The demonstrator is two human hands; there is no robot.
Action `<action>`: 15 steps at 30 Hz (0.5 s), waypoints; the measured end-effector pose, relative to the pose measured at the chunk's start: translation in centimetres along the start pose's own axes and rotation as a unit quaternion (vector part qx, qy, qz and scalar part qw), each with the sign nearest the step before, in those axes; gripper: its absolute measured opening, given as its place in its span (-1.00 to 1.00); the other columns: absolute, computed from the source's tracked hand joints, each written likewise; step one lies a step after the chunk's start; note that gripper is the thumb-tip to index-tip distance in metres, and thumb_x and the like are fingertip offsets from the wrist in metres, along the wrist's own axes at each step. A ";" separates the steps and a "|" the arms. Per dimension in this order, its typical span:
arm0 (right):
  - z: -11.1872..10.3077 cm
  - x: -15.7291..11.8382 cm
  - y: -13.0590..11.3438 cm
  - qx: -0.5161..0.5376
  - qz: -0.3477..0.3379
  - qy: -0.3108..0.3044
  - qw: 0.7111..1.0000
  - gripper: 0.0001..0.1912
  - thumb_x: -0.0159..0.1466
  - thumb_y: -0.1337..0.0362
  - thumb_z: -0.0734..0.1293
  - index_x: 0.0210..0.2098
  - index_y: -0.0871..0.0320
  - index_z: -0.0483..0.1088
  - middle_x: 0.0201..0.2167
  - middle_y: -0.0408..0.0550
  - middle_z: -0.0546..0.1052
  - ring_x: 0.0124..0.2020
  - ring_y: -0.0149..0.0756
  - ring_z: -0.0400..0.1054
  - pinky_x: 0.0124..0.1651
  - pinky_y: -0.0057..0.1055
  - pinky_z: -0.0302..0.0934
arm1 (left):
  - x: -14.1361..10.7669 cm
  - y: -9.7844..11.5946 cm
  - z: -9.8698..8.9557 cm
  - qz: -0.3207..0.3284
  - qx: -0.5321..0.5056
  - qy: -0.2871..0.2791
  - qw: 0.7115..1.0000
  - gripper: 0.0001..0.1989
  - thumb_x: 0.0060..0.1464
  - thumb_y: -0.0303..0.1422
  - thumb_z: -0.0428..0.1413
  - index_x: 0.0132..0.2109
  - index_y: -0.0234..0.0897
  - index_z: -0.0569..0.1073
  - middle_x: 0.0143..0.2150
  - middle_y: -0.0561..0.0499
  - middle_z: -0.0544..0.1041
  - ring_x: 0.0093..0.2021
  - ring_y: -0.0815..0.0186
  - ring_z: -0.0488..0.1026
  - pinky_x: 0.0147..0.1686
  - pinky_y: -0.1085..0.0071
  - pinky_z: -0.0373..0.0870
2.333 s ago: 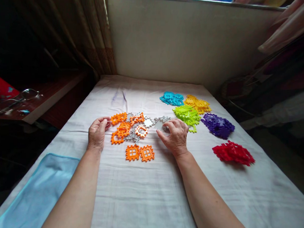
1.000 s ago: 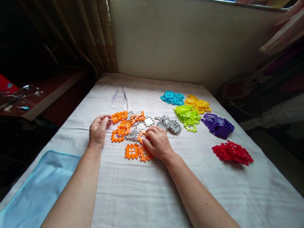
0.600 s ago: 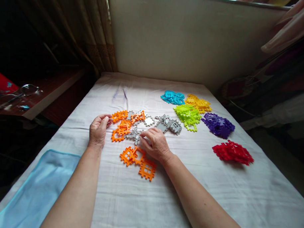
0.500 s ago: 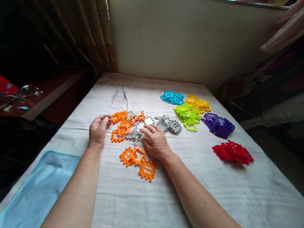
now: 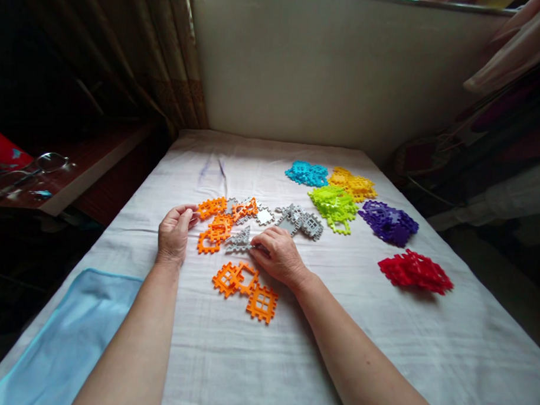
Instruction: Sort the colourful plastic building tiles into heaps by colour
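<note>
My left hand (image 5: pixel 177 232) is at the left edge of the orange pieces (image 5: pixel 220 226), its thumb and finger closed on the orange piece at the upper left (image 5: pixel 212 208). My right hand (image 5: pixel 276 249) pinches a grey piece, mostly hidden under its fingers, beside a grey triangular piece (image 5: pixel 239 241). More grey pieces (image 5: pixel 290 219) lie just beyond the right hand, and a white-looking piece (image 5: pixel 264 215) shows between them. Nearer to me are three orange square pieces (image 5: pixel 262 303), partly overlapping.
Piles of blue (image 5: pixel 306 173), yellow (image 5: pixel 357 184), green (image 5: pixel 332 205), purple (image 5: pixel 388 222) and red pieces (image 5: pixel 415 272) lie to the right on the white sheet (image 5: pixel 213 358). A light blue cloth (image 5: pixel 75 333) is at left. Glasses (image 5: pixel 51 162) rest on a side table.
My right hand has closed its fingers and drawn slightly toward me, with a grey piece shifting under them. My left hand has stayed in place.
</note>
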State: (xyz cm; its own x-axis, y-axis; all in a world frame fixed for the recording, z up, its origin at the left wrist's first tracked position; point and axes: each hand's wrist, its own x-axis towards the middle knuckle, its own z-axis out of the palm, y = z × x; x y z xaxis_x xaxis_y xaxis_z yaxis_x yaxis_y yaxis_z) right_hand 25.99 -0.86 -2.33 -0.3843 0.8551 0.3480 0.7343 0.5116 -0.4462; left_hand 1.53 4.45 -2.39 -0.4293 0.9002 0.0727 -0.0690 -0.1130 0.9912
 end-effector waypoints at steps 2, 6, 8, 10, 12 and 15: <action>-0.9 0.0 0.7 0.019 -0.007 0.013 1.000 -0.99 0.23 0.31 0.39 -0.35 0.09 0.48 -0.35 -0.09 0.57 -0.20 -0.25 0.38 -0.07 -0.32 0.15 | 0.0 -0.1 0.0 0.003 0.000 0.001 1.000 -0.70 -0.22 -0.18 0.22 -0.32 -0.28 0.51 -0.30 0.00 0.57 -0.34 0.36 0.51 -0.24 0.38 0.48; -3.6 -0.2 2.8 0.052 0.016 0.066 0.996 -0.90 0.23 0.29 0.36 -0.44 0.08 0.44 -0.42 -0.11 0.55 -0.28 -0.27 0.38 -0.08 -0.33 0.20 | 0.0 -0.1 0.0 0.002 0.002 0.003 1.000 -0.69 -0.21 -0.17 0.22 -0.32 -0.28 0.52 -0.30 -0.01 0.58 -0.35 0.36 0.51 -0.24 0.37 0.49; -4.8 -0.4 3.9 0.054 0.034 0.113 0.992 -0.88 0.23 0.25 0.35 -0.44 0.06 0.43 -0.42 -0.11 0.55 -0.29 -0.25 0.39 -0.09 -0.31 0.23 | 0.0 -0.1 0.0 0.002 0.006 0.001 1.000 -0.69 -0.20 -0.17 0.21 -0.31 -0.28 0.51 -0.29 -0.01 0.58 -0.34 0.36 0.51 -0.24 0.37 0.49; -5.5 -0.6 5.0 0.034 0.048 0.167 0.984 -0.87 0.23 0.21 0.35 -0.44 0.06 0.43 -0.41 -0.09 0.56 -0.27 -0.23 0.40 -0.08 -0.29 0.24 | -0.1 0.0 0.1 0.004 0.008 -0.001 1.000 -0.69 -0.20 -0.16 0.20 -0.32 -0.28 0.51 -0.29 -0.01 0.58 -0.34 0.36 0.51 -0.23 0.37 0.49; -5.7 -0.9 6.0 -0.012 0.072 0.218 0.973 -0.86 0.23 0.19 0.35 -0.44 0.06 0.44 -0.39 -0.07 0.57 -0.25 -0.20 0.40 -0.06 -0.27 0.24 | -0.1 0.1 0.1 0.003 0.005 -0.001 1.000 -0.70 -0.21 -0.17 0.21 -0.33 -0.28 0.51 -0.30 0.00 0.57 -0.34 0.36 0.51 -0.23 0.38 0.48; -5.1 -1.3 7.3 -0.094 0.129 0.273 0.949 -0.86 0.22 0.20 0.35 -0.45 0.06 0.45 -0.40 -0.05 0.57 -0.24 -0.17 0.39 -0.04 -0.26 0.20 | 0.0 0.0 0.0 0.002 0.000 -0.004 1.000 -0.71 -0.23 -0.18 0.22 -0.33 -0.27 0.51 -0.30 0.00 0.58 -0.35 0.38 0.50 -0.24 0.40 0.48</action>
State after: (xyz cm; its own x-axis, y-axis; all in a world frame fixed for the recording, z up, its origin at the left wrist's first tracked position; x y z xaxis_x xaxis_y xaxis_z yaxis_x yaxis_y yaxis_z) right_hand 34.75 1.31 -1.89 0.1302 0.7525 0.6456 0.8714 0.2237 -0.4365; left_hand 1.57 4.43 -2.34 -0.4231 0.9027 0.0782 -0.0671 -0.1173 0.9908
